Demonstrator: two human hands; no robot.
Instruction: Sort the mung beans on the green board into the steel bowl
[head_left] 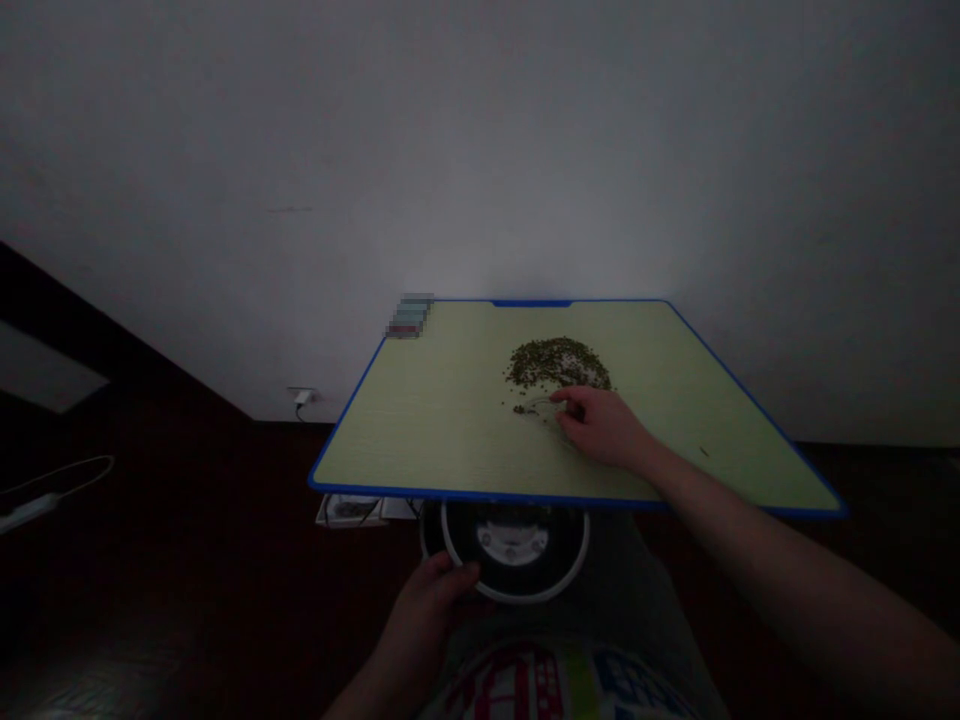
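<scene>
A heap of small green beans (pixel 559 364) lies on the far middle of your bench (pixel 450 420), a pale green board with a blue rim. A few loose beans (pixel 519 409) sit just in front of the heap, towards its left. Your right hand (pixel 604 428) rests on the bench at the near edge of the heap, palm down, its fingers (pixel 568 398) loosely curled and reaching left to the loose beans; whether this grip pinches any bean cannot be told. One stray bean (pixel 704 452) lies well apart, beside your right forearm. Below the near rim of the bench, your left hand (pixel 433 588) closes its grip on the left rim of a round bowl (pixel 570 570), white-edged and dark inside, held over your lap. A white wall (pixel 480 150) stands behind the bench, with a socket and plug (pixel 303 397) low on the left and a white power strip (pixel 30 510) on the dark floor.
</scene>
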